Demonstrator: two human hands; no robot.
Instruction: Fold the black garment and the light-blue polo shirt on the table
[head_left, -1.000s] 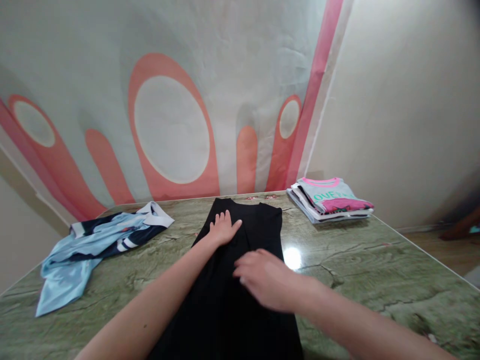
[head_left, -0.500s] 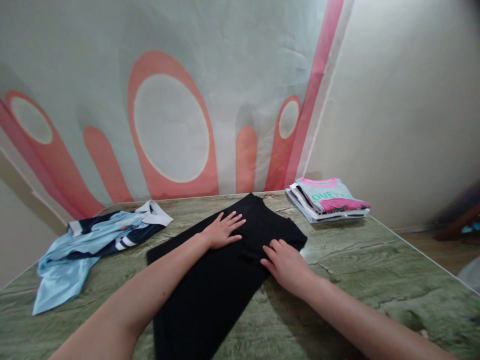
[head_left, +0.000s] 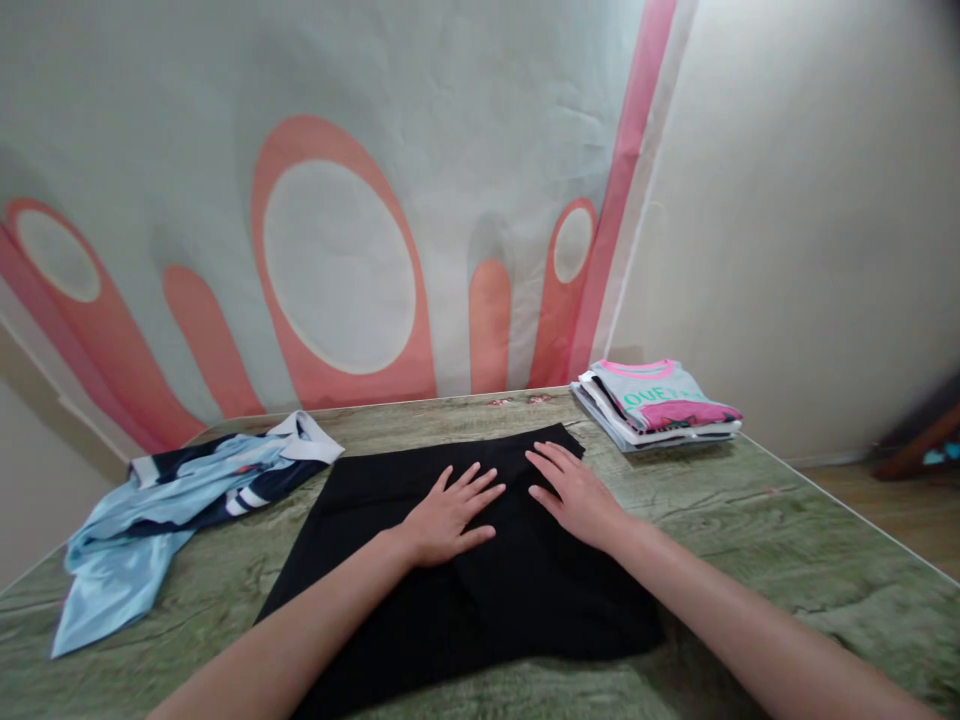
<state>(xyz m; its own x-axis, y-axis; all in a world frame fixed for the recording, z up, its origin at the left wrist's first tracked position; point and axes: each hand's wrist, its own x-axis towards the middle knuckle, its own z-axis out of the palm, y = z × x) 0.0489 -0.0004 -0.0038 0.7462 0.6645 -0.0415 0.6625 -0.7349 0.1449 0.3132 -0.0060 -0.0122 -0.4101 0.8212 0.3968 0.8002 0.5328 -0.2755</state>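
Observation:
A black T-shirt point(head_left: 525, 600) lies spread on the table in front of me, with soft wrinkles across its middle. Flat on its centre rests my left hand point(head_left: 451, 520), fingers spread and pointing to the far right. My right hand point(head_left: 577, 495) touches the cloth near its far right corner, fingers stretched out and slightly apart. Neither hand grips the cloth. The left forearm covers part of the shirt's near left side.
On the left of the wood-patterned table point(head_left: 757, 560) lies a crumpled light blue and navy collared shirt point(head_left: 217, 490). A stack of folded clothes point(head_left: 660, 405), a grey and pink top uppermost, sits at the far right. A painted wall point(head_left: 450, 200) rises behind the table.
The black T-shirt has turned and spread wider, its near part now extending to the right. My left hand has come slightly nearer; my right hand has moved farther away and flattened out.

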